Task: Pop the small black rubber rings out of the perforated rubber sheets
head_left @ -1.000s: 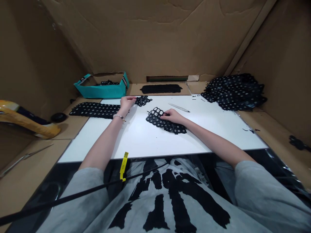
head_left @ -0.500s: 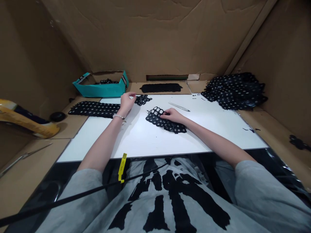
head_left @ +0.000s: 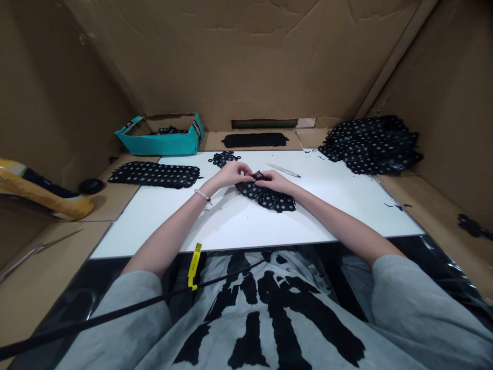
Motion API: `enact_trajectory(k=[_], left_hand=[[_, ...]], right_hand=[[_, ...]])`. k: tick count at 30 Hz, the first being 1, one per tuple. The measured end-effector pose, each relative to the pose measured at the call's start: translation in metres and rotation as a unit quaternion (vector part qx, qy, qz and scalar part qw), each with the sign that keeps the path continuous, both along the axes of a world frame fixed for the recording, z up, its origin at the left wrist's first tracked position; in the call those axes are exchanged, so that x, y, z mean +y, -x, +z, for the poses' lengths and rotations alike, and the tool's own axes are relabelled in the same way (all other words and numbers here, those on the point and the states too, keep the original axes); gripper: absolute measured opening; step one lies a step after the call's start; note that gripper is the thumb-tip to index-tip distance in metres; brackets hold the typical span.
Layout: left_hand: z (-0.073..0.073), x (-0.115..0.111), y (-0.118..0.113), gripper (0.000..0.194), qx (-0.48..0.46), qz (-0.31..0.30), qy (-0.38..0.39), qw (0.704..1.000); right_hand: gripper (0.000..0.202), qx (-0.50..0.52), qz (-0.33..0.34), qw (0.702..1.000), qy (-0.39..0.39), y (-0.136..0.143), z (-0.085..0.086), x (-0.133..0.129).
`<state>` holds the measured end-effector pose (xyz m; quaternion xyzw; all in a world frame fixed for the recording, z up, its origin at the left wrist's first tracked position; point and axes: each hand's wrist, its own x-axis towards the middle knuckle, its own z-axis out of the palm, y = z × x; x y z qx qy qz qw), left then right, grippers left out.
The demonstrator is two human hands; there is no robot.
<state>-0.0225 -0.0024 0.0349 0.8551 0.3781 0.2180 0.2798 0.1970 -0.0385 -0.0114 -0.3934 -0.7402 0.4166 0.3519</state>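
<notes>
A black sheet full of round holes (head_left: 265, 198) lies bunched on the white board in front of me. My right hand (head_left: 275, 183) pinches its upper edge, where a bit of the sheet stands up between the fingers. My left hand (head_left: 233, 174) meets it from the left, with thumb and fingertips closed at that same edge; the exact grip is partly hidden. Just behind my left hand sits a small heap of black ring-shaped pieces (head_left: 223, 158). A second holed black strip (head_left: 157, 174) lies flat to the left.
White tweezers (head_left: 284, 170) lie behind my right hand. A teal box (head_left: 157, 144) with black pieces stands back left, a dark strip (head_left: 254, 139) at the back. Piled holed sheets (head_left: 372, 146) fill the back right. Scissors (head_left: 40, 247) and a yellow-black object (head_left: 42, 190) are at left.
My left hand has moved right, from beside the small heap to the bunched sheet's edge at my right fingers. The sheet's raised edge is now gathered between the hands. My right hand has stayed put.
</notes>
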Motion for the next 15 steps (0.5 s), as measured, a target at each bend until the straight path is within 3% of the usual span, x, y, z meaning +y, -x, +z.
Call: enact_trajectory(k=[4,8,11,15], left_hand=[[-0.006,0.008,0.003,0.027,-0.029,0.013,0.106,0.994],[-0.012,0.018,0.010,0.021,-0.066,0.068,0.159,0.983],[-0.012,0.035,0.032,0.017,-0.123,0.177,0.121,0.969],[-0.017,0.059,0.072,0.014,-0.196,0.344,0.007,0.919]], right_hand=[[0.041,-0.036,-0.009,0.999,0.013,-0.004,0.001,0.001],[0.043,-0.047,-0.016,0.999,0.006,-0.004,-0.001,0.003],[0.044,-0.056,-0.025,0.998,0.009,-0.004,-0.002,0.003],[0.041,-0.061,-0.027,0.998,0.015,-0.004,-0.003,0.001]])
